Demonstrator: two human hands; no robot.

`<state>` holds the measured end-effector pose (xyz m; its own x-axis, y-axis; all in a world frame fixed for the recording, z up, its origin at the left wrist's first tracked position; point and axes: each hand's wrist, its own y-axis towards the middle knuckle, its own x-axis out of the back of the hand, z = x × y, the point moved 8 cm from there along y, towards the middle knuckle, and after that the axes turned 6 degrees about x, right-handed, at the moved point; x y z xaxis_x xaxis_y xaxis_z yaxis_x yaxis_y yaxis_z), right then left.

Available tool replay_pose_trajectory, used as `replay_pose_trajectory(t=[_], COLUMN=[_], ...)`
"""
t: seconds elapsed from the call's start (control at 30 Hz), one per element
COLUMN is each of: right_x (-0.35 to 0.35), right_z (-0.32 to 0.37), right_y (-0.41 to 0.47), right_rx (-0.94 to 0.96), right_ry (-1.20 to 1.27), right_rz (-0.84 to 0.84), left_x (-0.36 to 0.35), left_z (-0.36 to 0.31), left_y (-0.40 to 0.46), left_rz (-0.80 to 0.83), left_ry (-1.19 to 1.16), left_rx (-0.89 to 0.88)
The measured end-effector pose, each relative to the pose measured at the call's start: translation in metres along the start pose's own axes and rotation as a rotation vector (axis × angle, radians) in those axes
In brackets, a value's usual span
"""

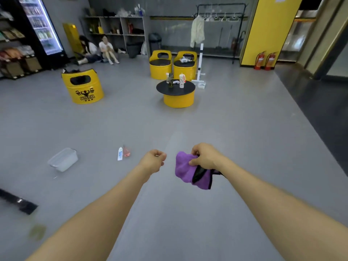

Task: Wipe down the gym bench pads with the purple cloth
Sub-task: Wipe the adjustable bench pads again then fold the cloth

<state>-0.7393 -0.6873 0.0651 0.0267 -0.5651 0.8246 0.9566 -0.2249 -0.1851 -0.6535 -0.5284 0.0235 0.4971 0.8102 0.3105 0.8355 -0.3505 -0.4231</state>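
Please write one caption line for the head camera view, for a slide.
Right hand grips the purple cloth above the grey floor; left hand curled, holding nothing.

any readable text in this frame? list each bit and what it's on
"SAIYA STAR", roughly; small and soft, so the spelling is unsure: on the front of the yellow barrel seat, under a black flexing-figure logo.
White bottle on the floor: label print too small to read.
White cup on the round table: red marking, unreadable.
Lit fridge: product labels blurred.
Fire extinguishers: labels unreadable.
Purple cloth: no text.
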Motion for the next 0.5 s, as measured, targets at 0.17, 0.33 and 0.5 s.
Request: replay_pose_trajectory(t=[0.17,0.33,0.5], right_x=[0.007,-0.004,-0.011], right_z=[0.027,0.073,0.148], right_y=[0.135,0.272,0.383], right_rx=[0.129,0.307,0.436], right_ry=[-0.056,-0.096,-0.063], right_rz=[0.08,0.176,0.28], left_x=[0.05,0.115,0.197], left_z=[-0.021,-0.026,-0.027], left_y=[0.091,0.168,0.213], left_rz=[-0.134,-0.307,-0.494], left_ry=[-0.039,-0.107,-0.198], left_rx=[0.029,0.097,0.198])
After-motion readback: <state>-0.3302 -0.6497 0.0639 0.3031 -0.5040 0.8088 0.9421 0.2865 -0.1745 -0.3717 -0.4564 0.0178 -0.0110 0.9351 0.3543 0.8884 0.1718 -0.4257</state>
